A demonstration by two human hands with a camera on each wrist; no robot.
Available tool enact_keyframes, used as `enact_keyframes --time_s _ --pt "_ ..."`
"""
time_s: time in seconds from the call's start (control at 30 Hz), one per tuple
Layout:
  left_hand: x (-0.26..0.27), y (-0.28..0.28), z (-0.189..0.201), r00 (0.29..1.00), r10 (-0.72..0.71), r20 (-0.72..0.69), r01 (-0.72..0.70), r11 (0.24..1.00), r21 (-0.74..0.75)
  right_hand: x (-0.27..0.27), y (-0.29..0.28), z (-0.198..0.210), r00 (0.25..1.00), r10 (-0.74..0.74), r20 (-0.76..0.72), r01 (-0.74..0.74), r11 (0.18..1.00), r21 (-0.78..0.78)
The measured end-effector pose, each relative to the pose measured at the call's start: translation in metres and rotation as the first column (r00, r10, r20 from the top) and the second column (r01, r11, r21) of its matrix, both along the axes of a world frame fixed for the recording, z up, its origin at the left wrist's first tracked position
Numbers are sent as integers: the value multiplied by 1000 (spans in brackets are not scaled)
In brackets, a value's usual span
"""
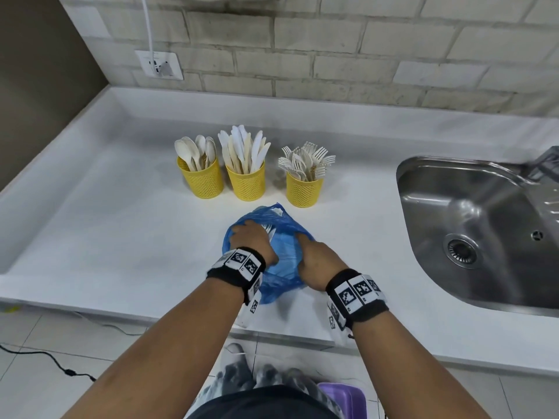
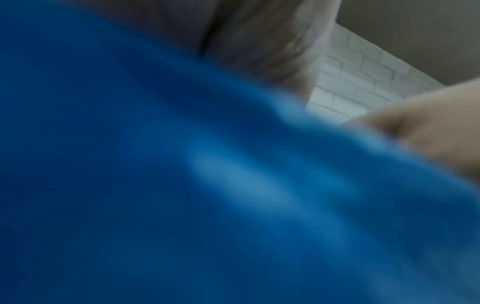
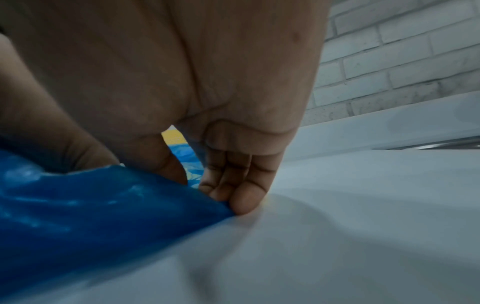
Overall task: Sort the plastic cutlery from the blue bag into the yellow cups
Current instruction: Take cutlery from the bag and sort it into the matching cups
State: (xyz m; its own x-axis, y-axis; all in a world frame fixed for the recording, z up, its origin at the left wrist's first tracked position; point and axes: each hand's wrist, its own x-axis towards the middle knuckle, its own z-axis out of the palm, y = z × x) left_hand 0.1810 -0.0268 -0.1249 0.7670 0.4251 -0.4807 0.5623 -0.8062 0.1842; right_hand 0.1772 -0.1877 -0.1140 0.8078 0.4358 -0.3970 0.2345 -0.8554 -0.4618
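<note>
The blue bag lies crumpled on the white counter in front of three yellow cups: spoons, knives and forks. My left hand is sunk into the bag's left side. White fork tines stick out just past its knuckles. Its fingers are hidden, so I cannot tell its grip. The left wrist view is almost all blurred blue bag. My right hand pinches the bag's right edge between thumb and fingers against the counter.
A steel sink is set into the counter to the right. A brick wall with a socket runs behind the cups. The counter's front edge passes just under my wrists. A purple tub stands on the floor below.
</note>
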Motion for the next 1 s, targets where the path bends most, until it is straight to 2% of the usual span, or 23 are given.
enact_keyframes --time_s 0.1,0.27,0.4,0.53,0.6,0.67,0.77,0.87,1.0 --pt "-9 -10 7 999 19 44 -21 999 42 7 5 3 998 -66 14 66 997 45" --pt "-32 -16 0 991 -21 134 16 999 43 -4 3 3 997 -70 28 67 995 71" --pt "-46 -23 0 986 -54 159 49 998 35 -8 -6 2 986 -127 110 110 983 150" --pt "-51 -30 2 984 -95 153 90 995 37 -12 -16 1 960 -199 199 176 976 128" --pt "-49 -31 4 982 -149 113 143 988 58 -10 -18 3 962 -221 159 194 967 166" --pt "-48 -31 5 977 -201 74 193 977 94 -6 -18 5 972 -230 54 209 944 255" --pt "-52 -35 4 966 -246 86 235 964 121 -2 -22 9 955 -297 -9 284 904 319" --pt "-57 -31 8 964 -224 142 219 974 48 -3 -25 10 925 -379 -40 367 859 356" --pt "-66 -12 17 954 -230 193 258 957 -135 -3 -29 9 903 -423 -77 418 823 384"
